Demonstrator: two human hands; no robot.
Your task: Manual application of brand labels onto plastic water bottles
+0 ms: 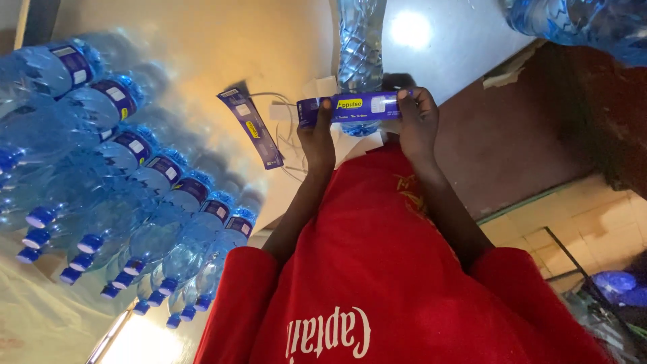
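My left hand [317, 138] and my right hand [418, 118] hold a blue label strip [350, 106] stretched between them, one hand at each end. The strip lies across a clear, blue-tinted water bottle [360, 40] that rests on the tabletop [202, 40] and points away from me. My left thumb presses the strip's left end, and my right fingers pinch its right end. My red shirt [377, 269] fills the lower middle of the view.
Several filled water bottles [135, 182] with blue caps and labels lie side by side at the left. A loose blue label [253, 128] and white paper scraps [323, 87] lie near my left hand. Another bottle [593, 23] shows at the top right. Tiled floor [573, 229] is at the right.
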